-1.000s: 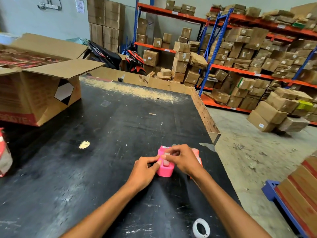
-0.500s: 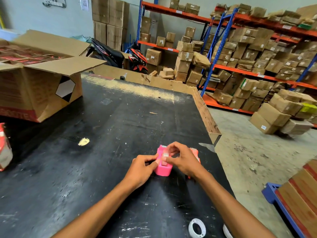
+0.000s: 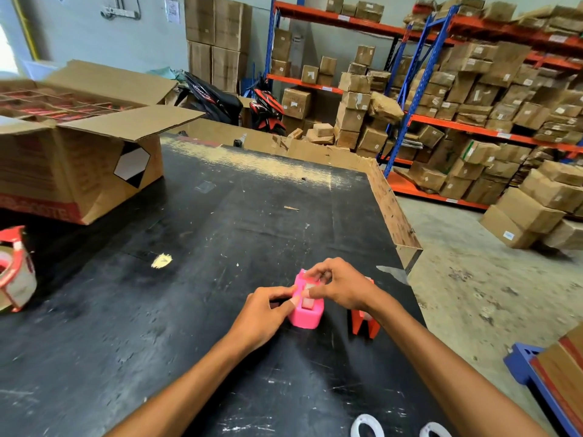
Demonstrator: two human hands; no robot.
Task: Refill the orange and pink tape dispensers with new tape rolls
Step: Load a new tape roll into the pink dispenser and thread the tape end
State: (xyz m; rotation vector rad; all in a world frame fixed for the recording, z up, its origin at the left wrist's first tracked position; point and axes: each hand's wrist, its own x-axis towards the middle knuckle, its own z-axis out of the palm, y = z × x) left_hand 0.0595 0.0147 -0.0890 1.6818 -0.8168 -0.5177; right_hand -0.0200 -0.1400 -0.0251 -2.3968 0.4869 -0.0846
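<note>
Two hands: left (image 3: 260,313), right (image 3: 339,287), pinching pink dispenser (image 3: 306,313); one orange dispenser (image 3: 362,323); two rolls (image 3: 367,427).

scuffed black table (image 3: 189,310) with pink dispenser (image 3: 307,316), orange dispenser (image 3: 362,324), open carton (image 3: 75,165), two tape rolls (image 3: 367,427)

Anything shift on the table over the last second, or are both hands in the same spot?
Nothing visibly moved. Both the left hand and right hand stay on the pink dispenser; the orange dispenser sits untouched beside it. Only the camera tilted, showing a second roll near the first.
</note>
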